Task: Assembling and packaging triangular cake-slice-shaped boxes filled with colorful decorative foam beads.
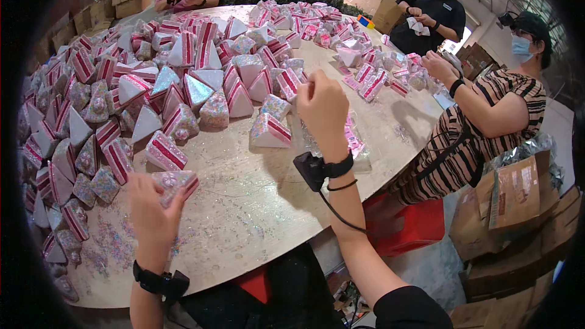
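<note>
My left hand (152, 216), slightly blurred, is at the near left of the table, its thumb and fingers around a toy cake slice (183, 181) with white glittery sides and pink-red layers. My right hand (323, 109) is raised over the middle of the table, fingers curled together; whatever they may hold is hidden. Below and beside it lie clear plastic bags (361, 157) with pink printed parts. Just left of that hand, a single glittery cake slice (270, 131) rests on the wood, apart from the heap. Another slice (166, 151) lies just beyond my left hand.
A big heap of glittery cake slices (146, 85) covers the table's (256, 207) left and far side. Loose glitter (116, 244) is scattered near me. Bagged slices (372, 82) lie farther right. Three people work around the table. A red stool (414, 225) and cardboard boxes (515, 195) stand at right.
</note>
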Demonstrator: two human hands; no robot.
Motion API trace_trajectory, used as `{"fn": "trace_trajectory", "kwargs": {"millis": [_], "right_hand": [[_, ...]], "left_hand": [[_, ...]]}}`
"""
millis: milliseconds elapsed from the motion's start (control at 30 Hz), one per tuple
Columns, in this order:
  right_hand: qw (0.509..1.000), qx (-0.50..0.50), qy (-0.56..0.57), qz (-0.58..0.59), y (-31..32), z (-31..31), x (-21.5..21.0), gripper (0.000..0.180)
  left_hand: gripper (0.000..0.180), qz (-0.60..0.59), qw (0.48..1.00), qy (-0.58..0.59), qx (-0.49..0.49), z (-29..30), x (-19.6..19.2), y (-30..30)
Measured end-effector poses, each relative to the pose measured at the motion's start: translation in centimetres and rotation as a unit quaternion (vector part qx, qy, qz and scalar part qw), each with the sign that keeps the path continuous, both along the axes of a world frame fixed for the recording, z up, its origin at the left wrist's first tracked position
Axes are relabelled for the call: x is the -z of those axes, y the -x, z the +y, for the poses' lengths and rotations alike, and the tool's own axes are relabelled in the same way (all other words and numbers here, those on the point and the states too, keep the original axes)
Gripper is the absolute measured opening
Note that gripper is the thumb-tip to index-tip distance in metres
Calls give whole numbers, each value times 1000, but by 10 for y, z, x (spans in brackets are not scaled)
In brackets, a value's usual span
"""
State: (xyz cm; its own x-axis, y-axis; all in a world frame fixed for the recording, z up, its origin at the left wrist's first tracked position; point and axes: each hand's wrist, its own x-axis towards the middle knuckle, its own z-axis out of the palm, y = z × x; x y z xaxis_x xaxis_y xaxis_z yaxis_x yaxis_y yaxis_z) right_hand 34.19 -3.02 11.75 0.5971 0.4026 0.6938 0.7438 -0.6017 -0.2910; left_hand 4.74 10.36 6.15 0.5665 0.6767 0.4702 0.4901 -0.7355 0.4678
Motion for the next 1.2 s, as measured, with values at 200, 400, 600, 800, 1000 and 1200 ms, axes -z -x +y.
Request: {"fn": "trace_trajectory", "kwargs": {"millis": [200, 400, 600, 800, 1000, 1200], "right_hand": [[955, 44, 282, 84, -58, -18, 75, 34], [936, 52, 328, 114, -56, -3, 56, 46], [966, 36, 234, 104, -52, -6, 52, 29], [981, 94, 141, 89, -50, -2, 49, 17], [984, 99, 134, 67, -45, -8, 26, 18], [973, 49, 197, -107, -27, 1, 2, 11]], "left_hand": [[35, -15, 993, 2, 120, -9, 4, -7], [38, -2, 962, 84, 259, -22, -1, -7], [50, 8, 946, 116, 301, -26, 2, -7], [49, -87, 893, 311, 314, -18, 25, -16], [50, -64, 828, 475, 293, -26, 14, -14], [53, -60, 878, 333, 339, -23, 24, -16]]}}
